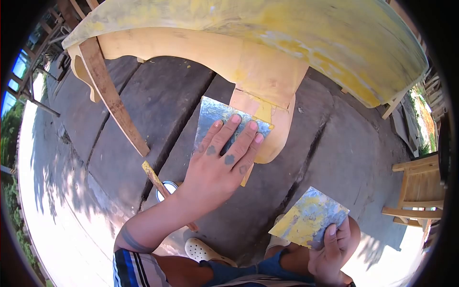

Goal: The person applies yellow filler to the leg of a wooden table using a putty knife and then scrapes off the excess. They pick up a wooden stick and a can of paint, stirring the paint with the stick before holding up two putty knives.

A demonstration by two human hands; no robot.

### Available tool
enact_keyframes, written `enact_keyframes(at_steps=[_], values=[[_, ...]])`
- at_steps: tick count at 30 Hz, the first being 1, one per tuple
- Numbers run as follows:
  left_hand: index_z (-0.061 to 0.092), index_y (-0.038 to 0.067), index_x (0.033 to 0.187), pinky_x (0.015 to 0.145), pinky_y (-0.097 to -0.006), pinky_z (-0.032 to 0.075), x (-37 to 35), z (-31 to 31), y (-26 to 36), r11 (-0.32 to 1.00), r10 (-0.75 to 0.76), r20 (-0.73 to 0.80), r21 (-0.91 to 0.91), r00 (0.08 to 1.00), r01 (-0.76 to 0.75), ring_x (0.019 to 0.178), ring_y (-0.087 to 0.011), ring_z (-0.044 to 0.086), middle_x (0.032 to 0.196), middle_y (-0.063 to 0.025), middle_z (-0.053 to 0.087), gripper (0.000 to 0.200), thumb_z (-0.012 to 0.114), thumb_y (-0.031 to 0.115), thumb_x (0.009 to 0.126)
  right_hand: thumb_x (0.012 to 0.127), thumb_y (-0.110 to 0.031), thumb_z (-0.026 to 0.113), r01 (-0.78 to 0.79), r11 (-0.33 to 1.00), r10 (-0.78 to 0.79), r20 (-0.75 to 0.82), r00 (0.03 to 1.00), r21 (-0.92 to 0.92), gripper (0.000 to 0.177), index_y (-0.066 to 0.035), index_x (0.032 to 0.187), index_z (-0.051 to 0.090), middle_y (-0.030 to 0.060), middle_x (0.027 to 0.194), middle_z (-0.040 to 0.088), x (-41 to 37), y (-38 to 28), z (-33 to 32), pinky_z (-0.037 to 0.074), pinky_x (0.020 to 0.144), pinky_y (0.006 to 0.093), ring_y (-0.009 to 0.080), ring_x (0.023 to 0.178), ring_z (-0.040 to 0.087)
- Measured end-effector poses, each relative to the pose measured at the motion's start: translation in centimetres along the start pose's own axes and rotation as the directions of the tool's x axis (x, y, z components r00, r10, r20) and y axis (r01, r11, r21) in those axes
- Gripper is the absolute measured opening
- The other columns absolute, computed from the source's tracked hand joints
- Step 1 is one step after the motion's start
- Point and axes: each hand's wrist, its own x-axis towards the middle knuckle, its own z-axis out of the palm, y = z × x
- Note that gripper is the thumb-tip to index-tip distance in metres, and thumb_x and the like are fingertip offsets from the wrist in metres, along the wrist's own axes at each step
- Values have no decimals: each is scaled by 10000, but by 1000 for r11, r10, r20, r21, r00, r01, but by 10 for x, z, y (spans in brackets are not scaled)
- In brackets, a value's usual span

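My left hand (217, 165) presses a flat square spreader (213, 112), smeared blue-grey and yellow, against a pale wooden leg (277, 138) of a table-like piece of furniture. Its fingers lie across the spreader's face, and the thumb is hidden. A patch of yellow paste (264, 112) shows on the leg beside the spreader's edge. Low on the right, my right hand (330, 251) grips a second square spreader (306, 217) by its corner, thumb on top. Thick yellow and grey paste coats that one. Yellow-streaked, the broad curved top (325, 43) spans the upper view.
A brown leg (112, 95) slants down at left. Below it, a yellow-tipped stick (155, 176) crosses a round can (168, 187). Gaps run between the dark floor slabs (153, 86). Wooden chair-like furniture (418, 191) stands at right. My pale clog (203, 251) is near the bottom.
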Motion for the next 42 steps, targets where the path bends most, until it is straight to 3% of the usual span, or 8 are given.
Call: enact_keyframes(at_steps=[4,12,18,21,31,35,38,42], values=[[576,37,1219,990,-476,431,-29,-23,3,990,-4,341,-129,940,51,1210,-341,495,1295,-118,532,510,541,-59,719,987,-155,455,-67,994,65,26,998,87,344,2,1281,372,129,1204,551,9,-2,5,445,978,373,212,1119,559],[571,16,1204,921,-448,468,52,-62,-2,909,-291,206,-244,934,337,1078,-367,559,1229,-142,561,627,460,-184,621,992,-140,415,18,999,-10,208,978,-38,358,1,1317,361,113,1208,551,13,1,-6,473,944,351,207,1101,571],[575,12,1199,894,-433,486,41,-44,33,972,-167,244,-122,955,202,1102,-366,543,1227,-136,565,585,566,-90,624,985,-171,433,-60,996,58,38,998,65,371,36,1288,380,124,1170,561,9,0,4,477,919,327,191,1048,589],[555,14,1236,926,-435,474,29,-52,32,935,-73,477,-273,876,227,1162,-366,508,1274,-126,532,611,560,-83,632,989,-146,442,-68,992,61,78,995,103,323,18,1261,382,142,1205,553,10,-1,-1,453,969,382,225,1108,567],[556,51,1270,1031,-512,376,4,14,17,999,49,-2,-9,999,-49,1270,-378,433,1345,-120,496,533,565,-4,740,979,-174,444,17,1000,-17,54,998,-10,381,58,1276,381,124,1168,556,9,-5,-2,466,933,330,189,1051,579],[566,50,1251,1025,-477,392,1,-32,19,995,1,210,-103,978,21,1260,-347,454,1333,-120,508,592,526,-117,684,985,-147,424,-4,998,-1,84,996,68,384,36,1315,354,125,1201,549,6,-3,-7,456,955,339,200,1102,561],[562,30,1237,979,-424,432,39,-57,3,909,-285,154,-271,946,318,1202,-353,489,1292,-137,523,641,465,-178,639,988,-134,413,-23,994,11,114,993,109,391,24,1338,334,133,1226,543,2,-1,-8,451,969,351,213,1133,550],[557,12,1222,919,-406,463,57,-53,17,903,-306,238,-233,922,360,1132,-373,513,1238,-149,536,649,435,-191,619,991,-128,404,3,991,-23,148,989,136,397,17,1350,319,139,1245,537,3,0,-6,448,981,363,228,1156,542]])
